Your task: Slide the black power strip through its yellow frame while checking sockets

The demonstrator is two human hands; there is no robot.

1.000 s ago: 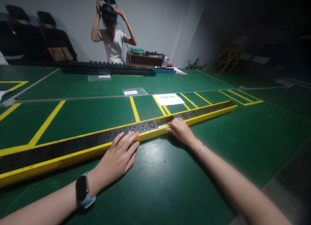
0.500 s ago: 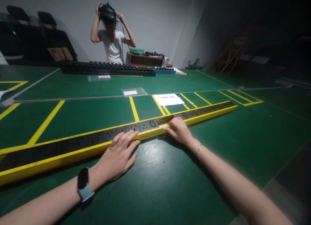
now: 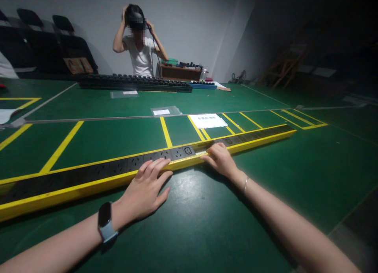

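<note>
A long yellow power strip [image 3: 115,182] lies aslant across the table, filled with black socket modules. Near its middle a short gap [image 3: 201,152] shows a pale inside between the modules. My left hand [image 3: 150,184] rests on the strip's near edge, left of the gap, with fingers stretched over the rim and thumb apart. At the gap's right end, my right hand [image 3: 220,157] has its fingers bent over the near wall and its thumb against the outside. What lies under those fingertips is hidden.
The green table [image 3: 189,233] carries yellow tape lines and a white paper label [image 3: 208,121]. Farther back lie plastic bags [image 3: 167,111] and a long black rack of small parts [image 3: 136,83]. Across the table a person [image 3: 141,54] raises both hands to a headset.
The view has shifted slightly, so the whole scene sits a little farther right. Both hands keep nearly the same places on the strip. Across the table, the person's head and headset have tilted down.
</note>
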